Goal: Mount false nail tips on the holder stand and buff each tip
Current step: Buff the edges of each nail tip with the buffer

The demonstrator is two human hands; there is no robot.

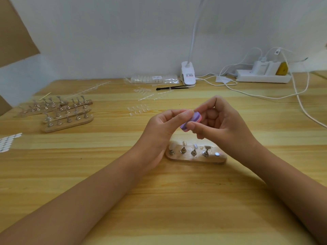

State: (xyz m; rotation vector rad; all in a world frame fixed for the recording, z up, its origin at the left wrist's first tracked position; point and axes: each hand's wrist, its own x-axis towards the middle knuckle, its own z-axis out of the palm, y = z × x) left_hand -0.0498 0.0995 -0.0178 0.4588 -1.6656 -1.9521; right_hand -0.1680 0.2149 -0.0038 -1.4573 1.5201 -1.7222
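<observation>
A wooden holder stand [196, 158] with several small metal pegs lies on the table just below my hands. A clear nail tip [172, 145] sits on its leftmost peg, and the rightmost spot shows only a bare round magnet. My right hand [221, 121] pinches a small purple and pink buffer block [190, 121] between thumb and fingers. My left hand [164, 126] is raised against the block, its fingertips curled onto the block's left end; whether it also holds a nail tip there is hidden.
Several more wooden stands with pegs [65, 112] lie at the left. Loose clear nail tips [138, 109] and strips lie behind my hands. A clip lamp [188, 75], a black brush [172, 87], a power strip [263, 77] and white cables [300, 101] are at the back right.
</observation>
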